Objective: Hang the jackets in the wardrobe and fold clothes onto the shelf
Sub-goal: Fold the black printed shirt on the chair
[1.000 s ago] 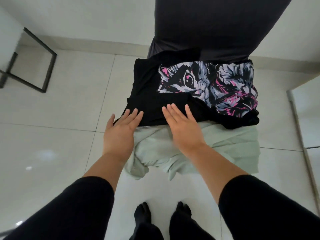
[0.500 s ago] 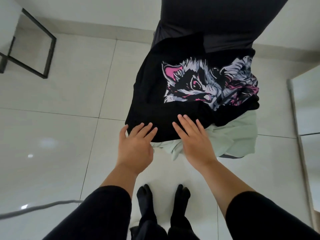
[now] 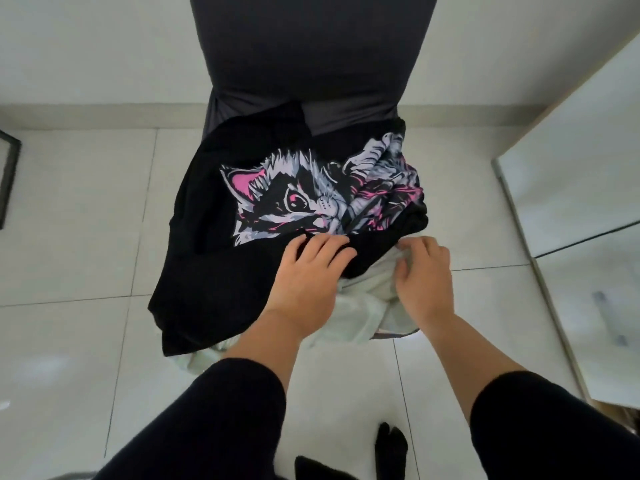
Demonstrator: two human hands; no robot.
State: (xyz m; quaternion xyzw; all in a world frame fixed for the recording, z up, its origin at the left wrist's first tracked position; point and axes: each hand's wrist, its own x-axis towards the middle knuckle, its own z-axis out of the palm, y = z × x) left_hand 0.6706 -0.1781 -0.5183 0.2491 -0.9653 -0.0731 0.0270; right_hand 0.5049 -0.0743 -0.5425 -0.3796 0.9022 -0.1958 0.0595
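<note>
A black T-shirt [image 3: 207, 271] with a grey and pink raccoon print lies crumpled on the seat of a dark covered chair [image 3: 311, 57]. Under it lies a pale mint-green garment [image 3: 363, 317], showing at the seat's front and right. My left hand [image 3: 308, 275] rests on the black shirt's lower edge, fingers bent onto the cloth just below the print. My right hand [image 3: 424, 275] is at the right, its fingers curled into the pale garment where it meets the black shirt's edge. Whether the left hand pinches cloth is unclear.
The chair stands on white floor tiles against a pale wall. A white wardrobe panel [image 3: 571, 202] runs along the right edge. A black metal frame [image 3: 8, 181] shows at the far left. My feet in black socks [image 3: 391, 448] are at the bottom.
Both hands have shifted right along the shirt's front edge. The flat fingers have bent; the right hand now curls into the pale garment. The view has moved closer and more square to the chair.
</note>
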